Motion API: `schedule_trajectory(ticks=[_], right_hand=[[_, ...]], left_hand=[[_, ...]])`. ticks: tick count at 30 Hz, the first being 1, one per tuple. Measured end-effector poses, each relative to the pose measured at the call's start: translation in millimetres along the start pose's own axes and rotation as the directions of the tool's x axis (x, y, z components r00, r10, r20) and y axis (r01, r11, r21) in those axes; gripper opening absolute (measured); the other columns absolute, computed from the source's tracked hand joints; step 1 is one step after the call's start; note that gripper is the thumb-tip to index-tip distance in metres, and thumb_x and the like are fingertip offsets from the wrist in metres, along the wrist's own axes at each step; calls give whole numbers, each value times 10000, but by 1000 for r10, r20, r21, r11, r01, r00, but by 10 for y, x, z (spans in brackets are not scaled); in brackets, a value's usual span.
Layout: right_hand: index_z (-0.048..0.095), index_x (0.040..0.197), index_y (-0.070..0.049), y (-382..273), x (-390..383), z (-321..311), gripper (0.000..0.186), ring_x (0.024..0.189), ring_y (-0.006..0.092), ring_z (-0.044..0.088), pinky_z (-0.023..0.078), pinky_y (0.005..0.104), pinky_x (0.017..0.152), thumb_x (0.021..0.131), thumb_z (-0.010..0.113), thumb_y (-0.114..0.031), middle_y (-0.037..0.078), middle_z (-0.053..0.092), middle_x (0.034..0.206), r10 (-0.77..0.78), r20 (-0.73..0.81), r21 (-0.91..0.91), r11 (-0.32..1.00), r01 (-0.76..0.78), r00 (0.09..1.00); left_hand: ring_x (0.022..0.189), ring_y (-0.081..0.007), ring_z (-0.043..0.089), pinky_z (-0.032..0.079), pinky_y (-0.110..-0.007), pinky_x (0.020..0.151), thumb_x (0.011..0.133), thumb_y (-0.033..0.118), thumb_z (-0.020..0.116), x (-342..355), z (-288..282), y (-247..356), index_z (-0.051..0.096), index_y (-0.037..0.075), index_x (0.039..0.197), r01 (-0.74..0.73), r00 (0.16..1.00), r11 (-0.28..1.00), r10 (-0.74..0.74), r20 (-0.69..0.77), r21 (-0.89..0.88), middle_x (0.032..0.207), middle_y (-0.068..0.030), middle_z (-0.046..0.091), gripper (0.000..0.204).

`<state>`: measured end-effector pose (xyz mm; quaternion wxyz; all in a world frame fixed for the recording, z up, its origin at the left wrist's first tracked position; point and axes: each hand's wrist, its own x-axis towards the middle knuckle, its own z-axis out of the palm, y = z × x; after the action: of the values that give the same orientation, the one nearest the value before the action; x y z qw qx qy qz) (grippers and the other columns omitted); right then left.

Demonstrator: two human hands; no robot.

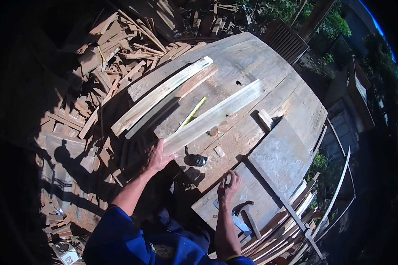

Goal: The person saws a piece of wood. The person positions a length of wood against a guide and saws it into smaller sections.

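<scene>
My left hand (159, 157) grips the near end of a long pale board (216, 112), which slants away over the wooden worktable (234, 55). Beside that board, on its left, a yellow strip (193, 113) lies on the tabletop. A dark, rounded tool that looks like a tape measure (196, 160) rests just right of my left hand. My right hand (229, 187) hovers over the table's near part, its fingers curled together; whatever they hold, if anything, is too small to make out. Near my right forearm lies a hammer (252, 220).
Two more long pieces, a pale beam (163, 95) and a reddish one (197, 81), lie at the left. A flat grey panel (281, 148) covers the table's right side, near a small block (265, 119). Scrap wood (115, 57) is heaped beyond the left edge; long strips (292, 221) lie lower right.
</scene>
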<state>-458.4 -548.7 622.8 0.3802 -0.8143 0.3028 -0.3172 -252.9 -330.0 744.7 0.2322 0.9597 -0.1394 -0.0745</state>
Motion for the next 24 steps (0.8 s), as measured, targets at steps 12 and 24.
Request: schedule_trajectory(ticks=[12, 24], right_hand=[[578, 1287, -60, 514, -108, 826, 432, 1378, 406, 397, 277, 533, 1176, 887, 645, -208, 199, 487, 1436, 281, -153, -360, 877, -318, 947], [605, 1251, -89, 342, 26, 737, 461, 1390, 385, 386, 256, 549, 1202, 854, 691, -308, 173, 463, 1428, 374, -102, -385, 840, -384, 922]], left_hand=[[1173, -428, 581, 464, -581, 936, 748, 427, 860, 1851, -352, -700, 488, 43, 1199, 196, 981, 898, -174, -91, 393, 1219, -225, 605, 700], [1259, -323, 488, 410, -482, 1015, 862, 338, 748, 3100, 1393, 1291, 492, 60, 1422, -635, 765, 669, 615, 193, 385, 1438, -119, 477, 675]])
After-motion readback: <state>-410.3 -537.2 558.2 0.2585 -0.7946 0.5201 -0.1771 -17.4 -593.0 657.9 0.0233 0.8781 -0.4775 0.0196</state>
